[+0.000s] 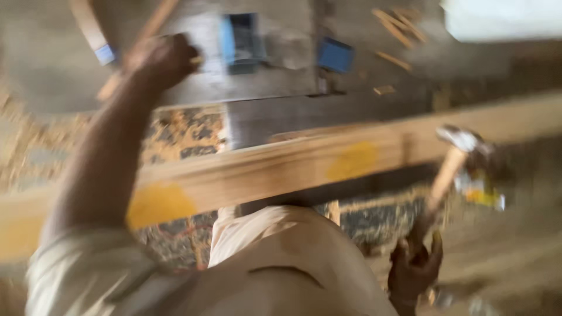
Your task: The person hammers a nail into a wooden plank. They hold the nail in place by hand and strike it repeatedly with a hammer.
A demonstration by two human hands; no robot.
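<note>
The picture is heavily blurred. My left hand point(161, 58) reaches far forward at the upper left, closed around a thin wooden stick point(146, 35) over a grey workbench point(275, 114). My right hand point(415, 263) sits low at the right, gripping the wooden handle of a hammer point(448, 169) whose metal head points up, close to a long wooden beam point(281, 167). The beam crosses the view from lower left to upper right and carries yellow patches.
Two blue boxes point(240, 38) point(335, 54) and scattered wood scraps point(398, 26) lie on the bench top. A curved wooden strip point(88, 26) is at the upper left. Sawdust and shavings point(181, 137) cover the floor below the beam. My light trousers fill the bottom centre.
</note>
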